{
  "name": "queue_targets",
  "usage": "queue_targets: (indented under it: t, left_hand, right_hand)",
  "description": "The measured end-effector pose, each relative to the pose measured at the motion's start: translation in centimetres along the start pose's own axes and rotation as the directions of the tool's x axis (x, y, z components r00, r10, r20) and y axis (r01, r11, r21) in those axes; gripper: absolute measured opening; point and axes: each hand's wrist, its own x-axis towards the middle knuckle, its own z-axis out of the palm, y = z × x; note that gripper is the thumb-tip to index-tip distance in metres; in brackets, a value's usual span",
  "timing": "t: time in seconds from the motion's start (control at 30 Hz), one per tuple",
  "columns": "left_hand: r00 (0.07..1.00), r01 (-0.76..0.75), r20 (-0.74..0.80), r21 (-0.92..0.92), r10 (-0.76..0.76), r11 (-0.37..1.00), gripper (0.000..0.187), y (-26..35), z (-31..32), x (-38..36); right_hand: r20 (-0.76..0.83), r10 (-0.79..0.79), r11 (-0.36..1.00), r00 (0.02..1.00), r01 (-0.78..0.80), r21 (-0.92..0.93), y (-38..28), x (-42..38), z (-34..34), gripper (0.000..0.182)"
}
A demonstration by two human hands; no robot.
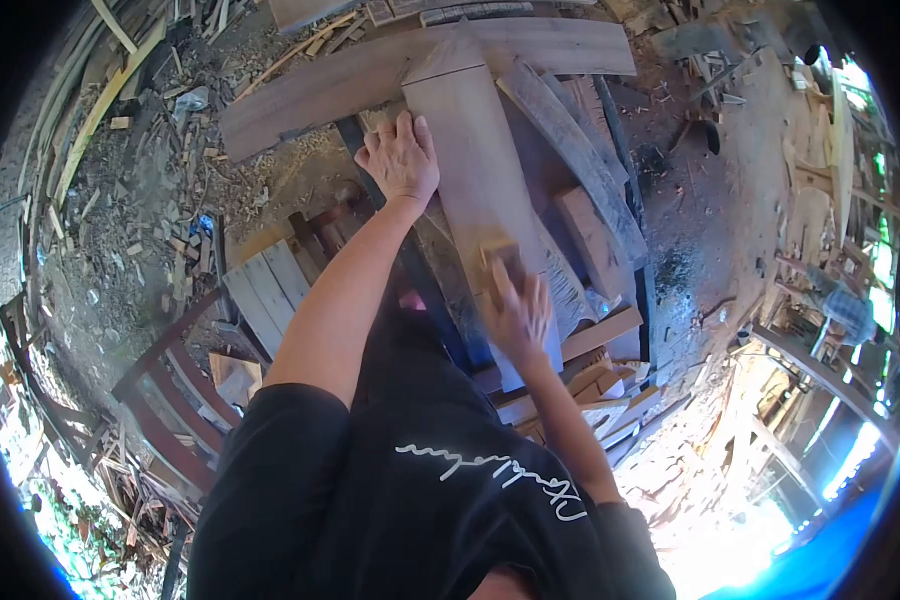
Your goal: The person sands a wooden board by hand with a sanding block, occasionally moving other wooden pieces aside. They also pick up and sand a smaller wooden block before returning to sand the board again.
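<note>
A long pale wooden board (467, 150) runs away from me and meets a crosswise plank (320, 92) at its far end, with a dark seam near the joint. Against the board's left edge rests my left hand (402, 160), its fingers bent slightly and spread apart. My right hand (522, 308) is on the nearer part of the board, its fingers over a small tan block that looks like a sanding block (497, 248). Motion blurs this hand and the block, and the block's underside is hidden.
A grey weathered plank (575, 155) slants at the board's right. Wood offcuts (600, 385) are piled near my right forearm. On the left stand a slatted wooden piece (192, 385) and pale slats (267, 290). Chips and scraps litter the dirt floor (135, 270). Another person (845, 308) is at far right.
</note>
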Motion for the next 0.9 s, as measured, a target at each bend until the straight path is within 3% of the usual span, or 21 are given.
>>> queue_targets:
  t: [0.1,0.3,0.4,0.5,0.6,0.77,0.83,0.9]
  left_hand:
    - [0.999,0.031,0.037,-0.009,-0.030,0.999,0.032,0.2,-0.3,0.1]
    - [0.998,0.034,0.044,-0.020,-0.033,0.999,0.032,0.4,-1.1,0.2]
    - [0.998,0.038,0.052,-0.048,-0.035,0.998,0.032,0.5,-1.1,0.0]
    - [1.000,0.001,0.023,-0.014,-0.001,1.000,0.031,0.1,-0.3,0.0]
    - [1.000,0.014,0.001,-0.054,-0.014,0.998,0.030,0.2,-0.4,0.0]
    - [0.999,0.029,0.016,-0.070,-0.028,0.997,0.030,0.3,-0.5,-0.1]
    - [1.000,0.015,0.011,-0.069,-0.014,0.998,0.030,0.4,-0.9,0.1]
    - [0.990,0.069,0.126,-0.070,-0.060,0.995,0.032,0.4,-1.1,0.1]
  right_hand:
    - [0.055,0.002,1.000,0.998,0.000,-0.029,0.9,-2.0,0.1,0.060]
    - [-0.071,-0.032,0.997,0.997,0.037,0.064,-2.8,13.1,1.3,0.057]
    - [-0.050,-0.052,0.998,0.997,0.054,0.033,-2.3,11.4,0.4,0.055]
    - [-0.087,-0.078,0.995,0.993,0.083,0.053,0.4,2.5,0.2,0.058]
    - [0.005,-0.049,0.999,0.999,0.049,0.023,1.0,0.6,0.2,0.055]
    - [-0.094,-0.013,0.997,0.996,0.021,0.081,-2.5,14.2,1.3,0.054]
    - [-0.079,0.018,0.996,0.997,-0.011,0.088,-3.3,16.2,1.2,0.054]
    - [-0.059,0.052,0.997,0.997,-0.048,0.063,-3.2,14.5,1.0,0.054]
